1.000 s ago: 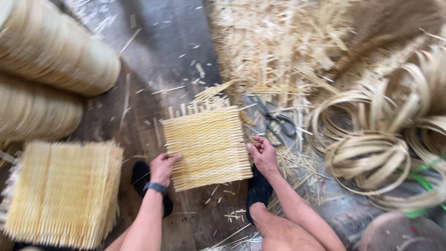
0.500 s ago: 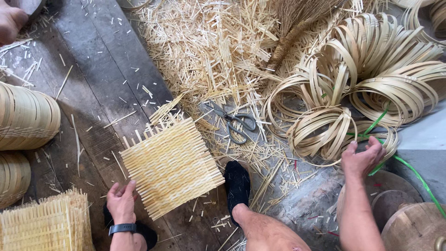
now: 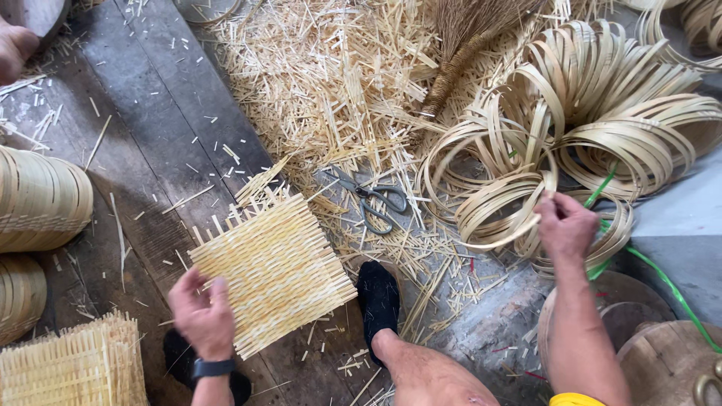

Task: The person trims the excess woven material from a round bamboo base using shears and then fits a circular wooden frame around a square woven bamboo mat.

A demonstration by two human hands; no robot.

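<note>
Step in hand, by my read: picking a hoop for the mat. L hand point(image 3: 201, 316) pins the near-left corner of the square woven pale-yellow bamboo-strip mat point(image 3: 274, 271), fingers curled over its edge, holding it flat on the dark wooden plank floor point(image 3: 162, 120). R hand point(image 3: 565, 225) is out at the right, fingers pinched narrow on one thin loop of the coiled tan bamboo-strip hoops point(image 3: 519, 203); grip looks closed on that strip, though fingertips are partly hidden.

Next move, judging only from this: loop must come free w/o dragging neighbours, since the coils interlock and spring; L hand needs to keep the mat from sliding.

Mat: mid-left of scene, flat, rotated approx diagonal, loose strip ends sticking out along far and left edges, weave tight and even in the centre. Black-socked foot point(image 3: 378, 301) just beside its near-right corner.

Grey metal scissors point(image 3: 372, 201) lie between mat and hoops, on straw-coloured offcut litter point(image 3: 323, 83). Stack of similar woven mats point(image 3: 75, 368) near-left. Green cord point(image 3: 662, 274) runs under the hoops at the right.
</note>
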